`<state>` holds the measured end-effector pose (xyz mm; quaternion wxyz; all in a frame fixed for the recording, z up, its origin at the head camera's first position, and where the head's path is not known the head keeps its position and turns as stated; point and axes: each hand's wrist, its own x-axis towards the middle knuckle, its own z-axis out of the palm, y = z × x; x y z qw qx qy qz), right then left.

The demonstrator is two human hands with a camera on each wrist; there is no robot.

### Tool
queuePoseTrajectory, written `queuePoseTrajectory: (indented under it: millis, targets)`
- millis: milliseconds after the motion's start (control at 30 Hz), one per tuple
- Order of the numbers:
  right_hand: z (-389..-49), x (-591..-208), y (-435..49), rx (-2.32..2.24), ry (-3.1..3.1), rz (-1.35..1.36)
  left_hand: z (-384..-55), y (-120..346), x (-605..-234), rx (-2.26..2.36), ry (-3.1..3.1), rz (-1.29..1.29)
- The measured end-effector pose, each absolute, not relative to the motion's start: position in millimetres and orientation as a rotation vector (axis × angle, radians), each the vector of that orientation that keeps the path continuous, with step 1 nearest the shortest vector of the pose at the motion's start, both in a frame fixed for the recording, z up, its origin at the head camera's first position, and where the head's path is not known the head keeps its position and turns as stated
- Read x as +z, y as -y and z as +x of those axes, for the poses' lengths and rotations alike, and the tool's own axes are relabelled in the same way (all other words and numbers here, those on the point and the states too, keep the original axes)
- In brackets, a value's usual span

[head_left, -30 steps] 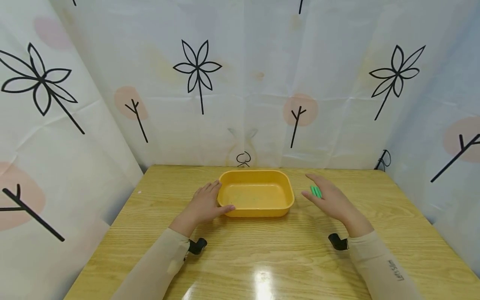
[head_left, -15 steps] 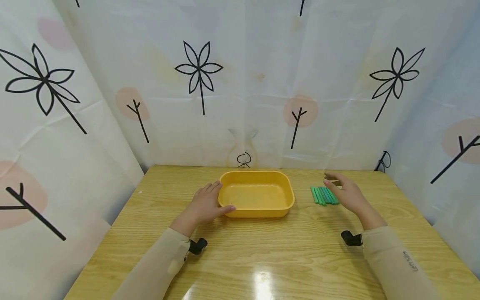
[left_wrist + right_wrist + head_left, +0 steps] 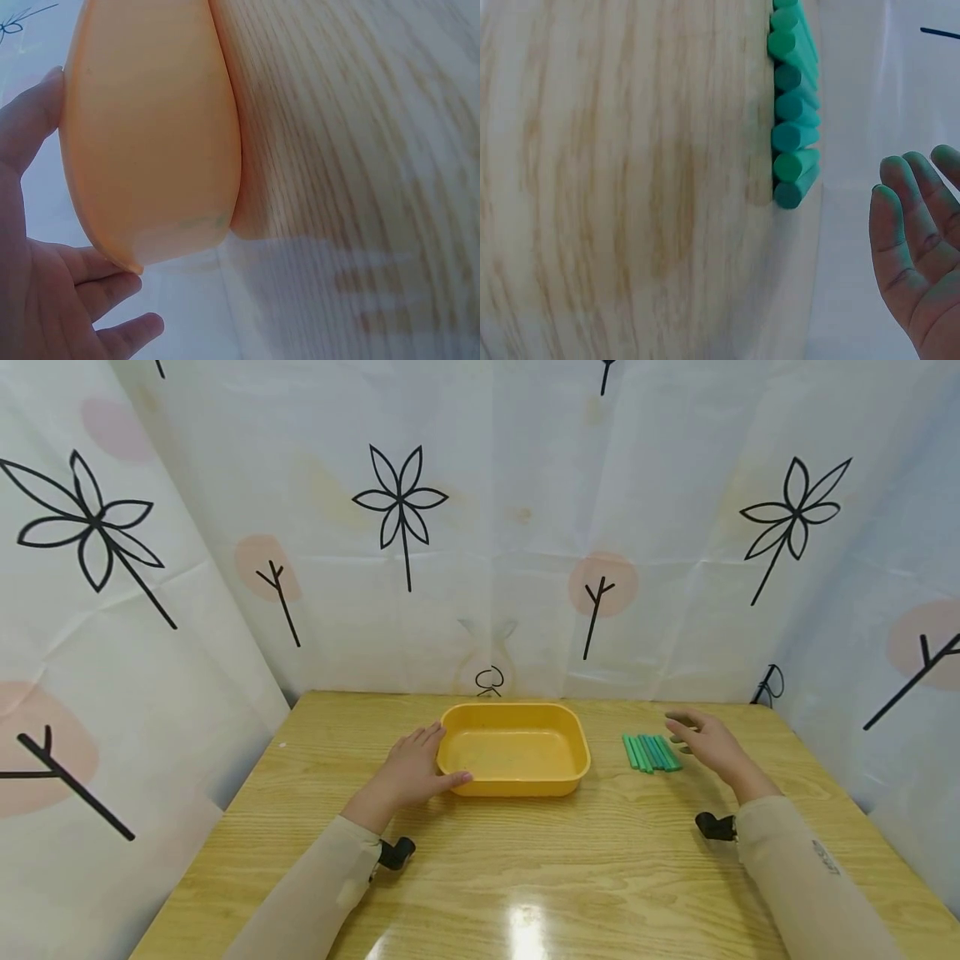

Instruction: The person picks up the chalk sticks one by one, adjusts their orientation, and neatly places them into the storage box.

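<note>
A yellow rectangular plastic tub (image 3: 510, 787) sits on the table with nothing inside. My left hand (image 3: 405, 768) rests at its left end, the thumb lying over the near rim and the relaxed fingers along the left rim. In the left wrist view, fingertips touch the rim of the tub (image 3: 150, 135). Several short green and teal sticks (image 3: 651, 753), round and chalk-like, lie side by side right of the tub. Just right of these sticks (image 3: 795, 112), my right hand (image 3: 708, 743) is raised above the table, fingers loosely bent and holding nothing.
The wooden table (image 3: 480, 868) ends at the back against a white curtain (image 3: 487, 527) printed with flowers and twigs, which also runs along both sides. A black cord (image 3: 767, 685) stands by the back right corner.
My right hand has moved right, away from over the green sticks, uncovering the whole row. My left hand and the tub have stayed in place.
</note>
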<state>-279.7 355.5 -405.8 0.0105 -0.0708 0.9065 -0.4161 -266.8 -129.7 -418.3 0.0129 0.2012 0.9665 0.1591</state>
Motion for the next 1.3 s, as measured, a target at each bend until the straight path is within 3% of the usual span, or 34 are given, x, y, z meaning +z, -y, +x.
queuePoseTrajectory:
  millis: [500,1300]
  targets:
    - [-294.9,-420.2,-373.1,-1.298,-2.708,-0.083,-268.5,127.3,-420.0,0.511,-3.001,0.634]
    - [-312.7,-420.4,-375.1,-0.895,-2.722,-0.234,-268.6,128.4,-419.1,0.519,-3.003,0.619]
